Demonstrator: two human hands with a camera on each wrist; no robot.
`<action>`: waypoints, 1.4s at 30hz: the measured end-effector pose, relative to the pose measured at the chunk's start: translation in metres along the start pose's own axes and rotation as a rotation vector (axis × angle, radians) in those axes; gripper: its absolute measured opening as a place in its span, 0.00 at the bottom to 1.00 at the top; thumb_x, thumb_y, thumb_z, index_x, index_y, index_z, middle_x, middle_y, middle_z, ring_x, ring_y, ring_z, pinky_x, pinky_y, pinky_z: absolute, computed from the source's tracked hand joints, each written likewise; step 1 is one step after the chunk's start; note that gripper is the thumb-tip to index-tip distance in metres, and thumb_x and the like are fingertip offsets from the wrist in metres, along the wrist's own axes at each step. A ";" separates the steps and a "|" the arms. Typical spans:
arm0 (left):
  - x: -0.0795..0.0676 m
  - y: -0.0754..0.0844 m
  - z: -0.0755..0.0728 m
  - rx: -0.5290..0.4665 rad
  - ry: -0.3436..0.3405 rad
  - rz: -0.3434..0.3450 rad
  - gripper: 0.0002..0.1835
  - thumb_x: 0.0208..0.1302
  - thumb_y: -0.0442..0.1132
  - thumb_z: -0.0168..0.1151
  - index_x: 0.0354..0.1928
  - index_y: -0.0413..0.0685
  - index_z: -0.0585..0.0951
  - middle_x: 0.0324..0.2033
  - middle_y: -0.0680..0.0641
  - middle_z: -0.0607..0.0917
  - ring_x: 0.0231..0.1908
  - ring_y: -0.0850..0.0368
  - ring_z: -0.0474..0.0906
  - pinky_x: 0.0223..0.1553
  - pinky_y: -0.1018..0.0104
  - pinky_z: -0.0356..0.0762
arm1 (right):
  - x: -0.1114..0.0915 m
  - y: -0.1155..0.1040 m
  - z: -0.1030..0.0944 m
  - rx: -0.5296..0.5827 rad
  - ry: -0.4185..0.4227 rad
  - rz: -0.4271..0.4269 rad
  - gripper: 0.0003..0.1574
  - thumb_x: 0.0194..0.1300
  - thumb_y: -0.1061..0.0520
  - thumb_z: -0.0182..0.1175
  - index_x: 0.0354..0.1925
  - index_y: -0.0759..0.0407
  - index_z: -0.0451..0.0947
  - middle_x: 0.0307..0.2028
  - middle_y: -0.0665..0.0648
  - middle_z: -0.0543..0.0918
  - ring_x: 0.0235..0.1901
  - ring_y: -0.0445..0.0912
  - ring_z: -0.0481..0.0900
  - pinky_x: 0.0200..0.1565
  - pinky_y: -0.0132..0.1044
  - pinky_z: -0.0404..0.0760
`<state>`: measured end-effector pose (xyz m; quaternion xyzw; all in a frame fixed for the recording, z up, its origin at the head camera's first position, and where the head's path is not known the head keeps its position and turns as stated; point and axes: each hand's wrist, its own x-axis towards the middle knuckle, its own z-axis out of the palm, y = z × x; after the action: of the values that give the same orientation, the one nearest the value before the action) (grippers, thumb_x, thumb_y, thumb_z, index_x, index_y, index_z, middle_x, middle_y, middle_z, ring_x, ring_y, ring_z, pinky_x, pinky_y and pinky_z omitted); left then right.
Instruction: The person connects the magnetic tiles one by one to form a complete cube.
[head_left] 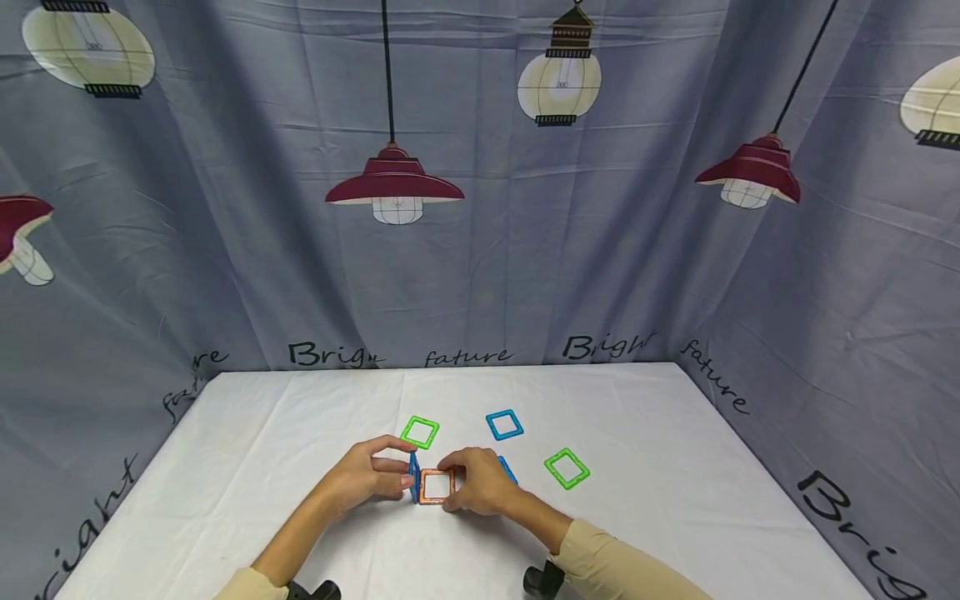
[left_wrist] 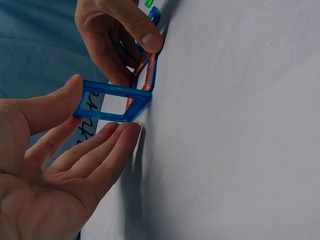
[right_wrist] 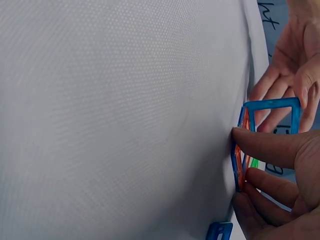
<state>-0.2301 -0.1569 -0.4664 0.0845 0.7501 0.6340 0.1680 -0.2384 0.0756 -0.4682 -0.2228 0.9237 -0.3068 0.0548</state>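
My left hand (head_left: pixel 365 477) pinches a blue square magnetic tile (head_left: pixel 414 477) between thumb and fingers. This open-framed tile stands on edge, its lower side meeting the left side of an orange square magnetic tile (head_left: pixel 433 502). My right hand (head_left: pixel 482 483) grips the orange tile at its right side, thumb at the near corner and fingers at the far one. In the right wrist view the orange tile (right_wrist: pixel 240 172) lies flat, with a blue frame showing along its table side. Part of the orange tile is hidden by the right fingers.
Beyond the hands lie a green tile (head_left: pixel 420 432) and a blue tile (head_left: pixel 505 425). Another green tile (head_left: pixel 567 468) is to the right. A further blue tile (head_left: pixel 507 470) is partly covered by the right hand. A patterned grey curtain (head_left: pixel 480 275) hangs behind the white-covered table (head_left: pixel 645 533).
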 end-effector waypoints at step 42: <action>0.002 0.001 -0.003 -0.091 -0.031 0.005 0.31 0.57 0.29 0.73 0.62 0.29 0.73 0.50 0.27 0.85 0.41 0.48 0.87 0.43 0.55 0.89 | 0.072 0.004 0.010 0.109 0.188 0.163 0.34 0.48 0.56 0.81 0.54 0.64 0.83 0.44 0.60 0.87 0.40 0.48 0.80 0.45 0.44 0.83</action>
<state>-0.2334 -0.1582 -0.4653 0.0885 0.7174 0.6666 0.1819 -0.3020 0.0405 -0.4761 -0.1139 0.9218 -0.3706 0.0048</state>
